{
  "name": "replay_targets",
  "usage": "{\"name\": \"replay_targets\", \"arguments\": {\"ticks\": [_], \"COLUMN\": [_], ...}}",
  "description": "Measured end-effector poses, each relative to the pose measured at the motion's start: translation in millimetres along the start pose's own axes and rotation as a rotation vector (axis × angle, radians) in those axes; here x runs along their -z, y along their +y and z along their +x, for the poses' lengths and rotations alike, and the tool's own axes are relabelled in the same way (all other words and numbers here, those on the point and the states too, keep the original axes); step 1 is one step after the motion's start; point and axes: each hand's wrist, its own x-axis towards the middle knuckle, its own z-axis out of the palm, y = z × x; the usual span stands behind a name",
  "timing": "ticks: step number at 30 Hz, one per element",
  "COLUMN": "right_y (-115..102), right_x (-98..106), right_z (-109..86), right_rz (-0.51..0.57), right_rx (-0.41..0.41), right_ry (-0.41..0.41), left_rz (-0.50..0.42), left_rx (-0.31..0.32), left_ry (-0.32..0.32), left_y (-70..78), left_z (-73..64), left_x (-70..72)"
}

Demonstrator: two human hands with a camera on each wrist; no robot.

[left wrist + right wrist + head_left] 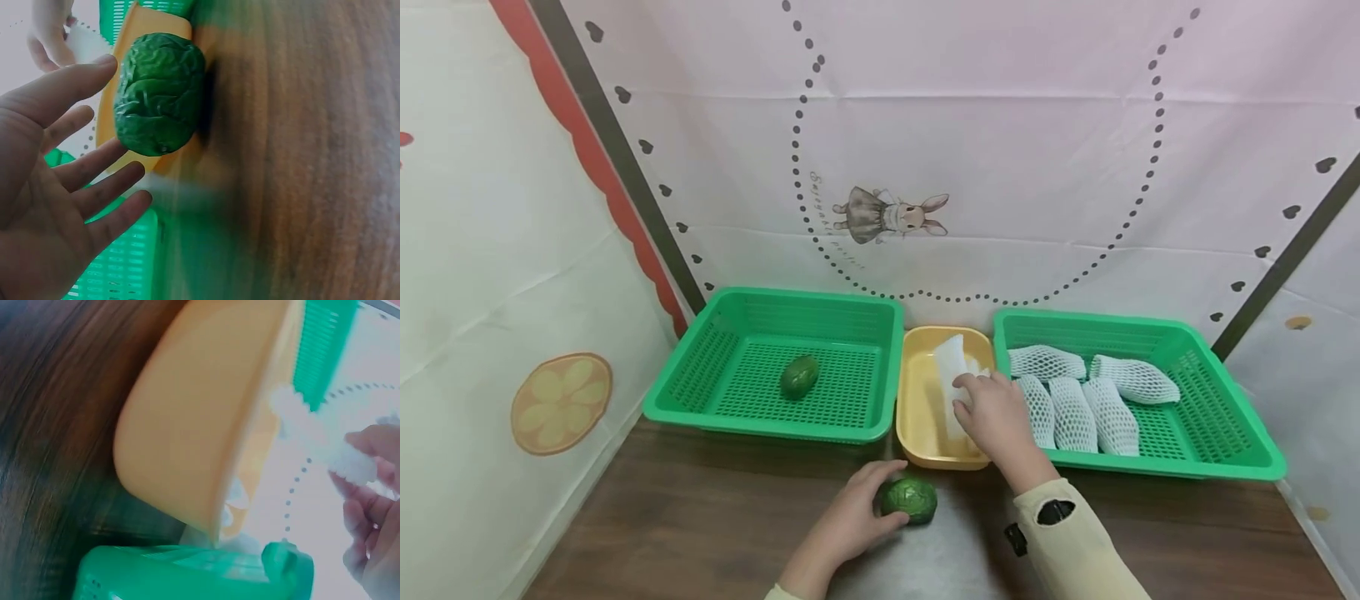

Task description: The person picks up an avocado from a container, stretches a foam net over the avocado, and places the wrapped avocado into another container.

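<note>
A dark green, wrinkled, avocado-like fruit [912,498] lies on the brown table in front of the yellow bin [917,421]. Around its left side my left hand [852,518] is spread. In the left wrist view the thumb and fingers [111,190] are extended beside the fruit [160,94], not closed round it. Over the yellow bin, my right hand [998,418] pinches a white foam net sleeve [951,364]. The right wrist view shows this sleeve [312,428] between thumb and fingers, above the bin's rim. More white pieces sit inside the bin, partly hidden by the right hand.
At left, a green basket [775,427] holds one similar green fruit [799,377]. Another green basket [1217,467] at right contains several items in white foam nets [1108,417]. A patterned cloth [1000,167] hangs behind them.
</note>
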Motion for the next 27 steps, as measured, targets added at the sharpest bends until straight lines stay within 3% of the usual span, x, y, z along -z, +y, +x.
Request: {"name": "replay_targets", "arguments": {"ticks": [10, 14, 17, 21, 24, 27], "right_y": [6.0, 6.2, 0.9, -8.4, -13.9, -16.7], "right_x": [25.9, 26.2, 26.7, 24.6, 20.4, 15.4], "right_z": [-31.0, -45.8, -55.7, -65.8, -70.2, -72.1], "right_rz": [0.562, 0.752, 0.912, 1.109, 1.186, 1.216], "right_rx": [-0.114, -0.143, -0.203, -0.280, -0.306, -0.322], "right_ry": [0.046, 0.012, -0.024, -0.063, -0.086, -0.101], "left_rz": [-0.029, -0.028, 0.042, 0.220, 0.326, 0.389], "left_rx": [-0.003, -0.116, -0.283, -0.501, -0.549, -0.518], "left_ry": [0.025, 0.112, 0.267, 0.493, 0.542, 0.502], "left_y": [16.6, 25.5, 29.5, 33.0, 34.4, 34.3], "left_z": [-3.2, -4.0, -3.4, -1.3, 0.6, 5.2], "left_x": [9.7, 12.1, 11.7, 7.3, 3.3, 0.0]}}
